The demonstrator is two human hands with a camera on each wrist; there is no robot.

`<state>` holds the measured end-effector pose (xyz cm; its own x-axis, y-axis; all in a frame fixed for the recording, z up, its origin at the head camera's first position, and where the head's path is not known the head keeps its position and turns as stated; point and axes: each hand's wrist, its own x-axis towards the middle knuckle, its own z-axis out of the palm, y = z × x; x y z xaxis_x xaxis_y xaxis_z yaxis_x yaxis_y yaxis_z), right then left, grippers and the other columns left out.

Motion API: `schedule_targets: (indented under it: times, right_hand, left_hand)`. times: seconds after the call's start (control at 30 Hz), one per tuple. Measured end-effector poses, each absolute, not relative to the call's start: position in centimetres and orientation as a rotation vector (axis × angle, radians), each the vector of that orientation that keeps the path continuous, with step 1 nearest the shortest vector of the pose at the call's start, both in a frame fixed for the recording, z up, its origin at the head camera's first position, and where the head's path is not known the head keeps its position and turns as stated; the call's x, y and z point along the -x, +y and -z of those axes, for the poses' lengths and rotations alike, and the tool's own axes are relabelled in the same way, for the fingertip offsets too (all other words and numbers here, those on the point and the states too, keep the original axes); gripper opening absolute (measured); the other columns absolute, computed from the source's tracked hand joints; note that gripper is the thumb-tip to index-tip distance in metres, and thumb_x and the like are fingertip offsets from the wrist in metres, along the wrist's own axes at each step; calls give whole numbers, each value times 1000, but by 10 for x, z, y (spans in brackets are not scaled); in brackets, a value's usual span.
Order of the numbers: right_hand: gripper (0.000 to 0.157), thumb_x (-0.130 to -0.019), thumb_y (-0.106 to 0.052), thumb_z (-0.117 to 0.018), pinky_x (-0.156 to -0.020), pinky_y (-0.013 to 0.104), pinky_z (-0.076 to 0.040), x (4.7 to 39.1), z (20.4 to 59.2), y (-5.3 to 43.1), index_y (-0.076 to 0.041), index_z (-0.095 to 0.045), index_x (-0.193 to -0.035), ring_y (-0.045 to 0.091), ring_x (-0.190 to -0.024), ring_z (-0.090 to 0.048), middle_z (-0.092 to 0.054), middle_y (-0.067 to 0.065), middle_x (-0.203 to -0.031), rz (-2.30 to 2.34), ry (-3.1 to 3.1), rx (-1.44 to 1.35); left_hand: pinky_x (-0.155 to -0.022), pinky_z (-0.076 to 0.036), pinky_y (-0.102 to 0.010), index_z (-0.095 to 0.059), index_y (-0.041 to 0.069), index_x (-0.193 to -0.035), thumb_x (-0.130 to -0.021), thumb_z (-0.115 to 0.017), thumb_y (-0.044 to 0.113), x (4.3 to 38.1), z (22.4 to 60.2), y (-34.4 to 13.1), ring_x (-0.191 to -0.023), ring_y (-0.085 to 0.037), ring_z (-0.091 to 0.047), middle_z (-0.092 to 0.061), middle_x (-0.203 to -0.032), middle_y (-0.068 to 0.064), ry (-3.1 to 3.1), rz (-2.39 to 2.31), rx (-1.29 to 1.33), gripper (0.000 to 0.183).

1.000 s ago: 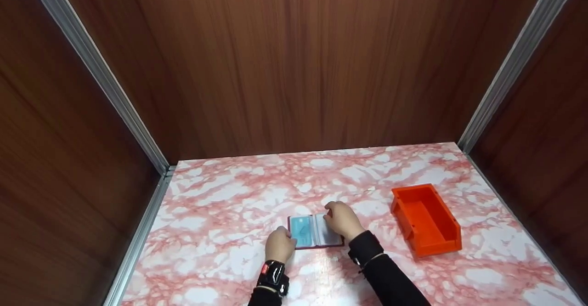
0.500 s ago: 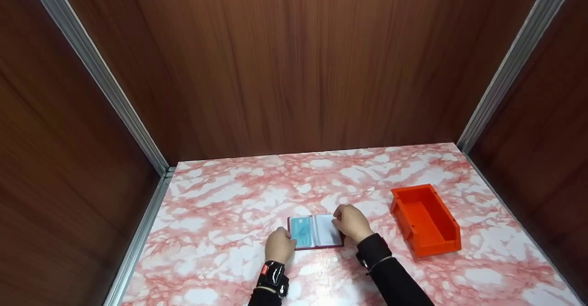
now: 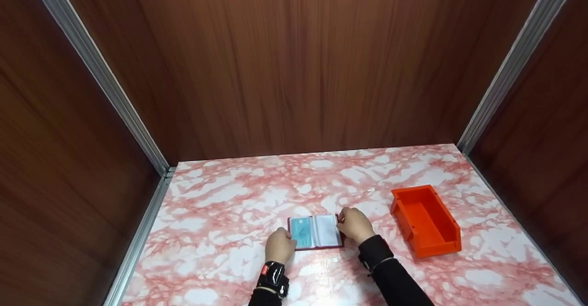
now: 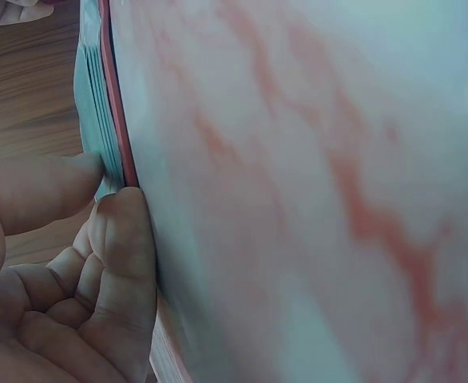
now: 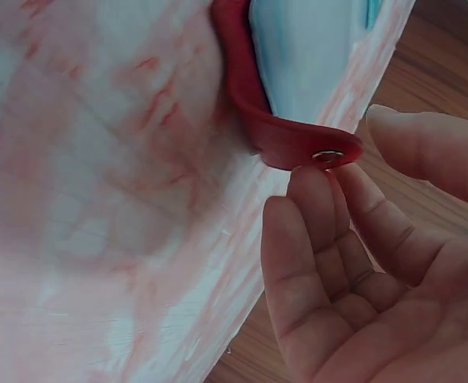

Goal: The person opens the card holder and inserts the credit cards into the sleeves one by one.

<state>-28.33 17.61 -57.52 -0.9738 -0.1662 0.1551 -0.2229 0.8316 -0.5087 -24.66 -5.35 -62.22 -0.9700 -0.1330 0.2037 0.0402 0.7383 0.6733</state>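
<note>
A red card holder point(image 3: 327, 247) lies spread open on the table, with a teal card point(image 3: 301, 232) behind clear plastic on its left side and a whitish sleeve point(image 3: 328, 230) on its right. My left hand point(image 3: 279, 246) pinches the holder's left edge; in the left wrist view, its thumb point(image 4: 66, 179) lies on the stacked sleeves and a finger on the red cover. At the right edge is my right hand point(image 3: 356, 225). In the right wrist view, its curled fingers touch the raised red strap point(image 5: 298, 144) with a metal snap, the thumb close to the strap's end.
To the right of the hands stands an orange bin point(image 3: 427, 221) on the red-and-white marbled table point(image 3: 220, 195). Wood-patterned panels point(image 3: 294, 67) with metal corner posts enclose the back and both sides.
My right hand has moved right, from over the right-hand sleeve to the holder's right edge, uncovering more of that sleeve. The left hand and the bin have stayed put.
</note>
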Motion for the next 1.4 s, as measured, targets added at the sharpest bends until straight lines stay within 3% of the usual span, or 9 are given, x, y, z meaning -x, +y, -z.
schedule_targets:
  times: [0.3, 0.77, 1.13, 1.4]
  right_hand:
    - [17, -77, -4, -75, -69, 42, -48, 285, 581, 183, 0, -61, -86, 27, -70, -58, -58, 7, -73, -864, -2898, -273]
    - [14, -73, 2, -69, -67, 42, -48, 292, 594, 201, -5, -56, -73, 29, -67, -57, -56, 8, -68, -903, -2813, -312]
    - [12, -76, 2, -70, -72, 43, -49, 292, 594, 204, -4, -60, -77, 31, -73, -60, -61, 11, -73, -845, -2954, -173]
    - [11, -71, 2, -69, -72, 43, -49, 293, 596, 206, -5, -61, -75, 32, -73, -61, -62, 10, -73, -840, -2944, -179]
  left_hand:
    - [-65, -49, -43, -61, 5, -76, -70, -76, 5, 246, 622, -53, -66, -28, -61, -62, -70, -6, -2695, 1059, -68, 16]
    - [-64, -48, -43, -60, 5, -76, -70, -77, 5, 247, 626, -54, -65, -28, -60, -61, -68, -6, -2673, 1052, -42, 18]
    - [-65, -48, -43, -61, 4, -77, -71, -78, 5, 246, 625, -54, -66, -28, -60, -62, -70, -6, -2694, 1056, -55, 18]
    - [-66, -48, -43, -61, 4, -77, -71, -77, 4, 245, 622, -54, -67, -29, -61, -62, -70, -7, -2688, 1055, -53, 18]
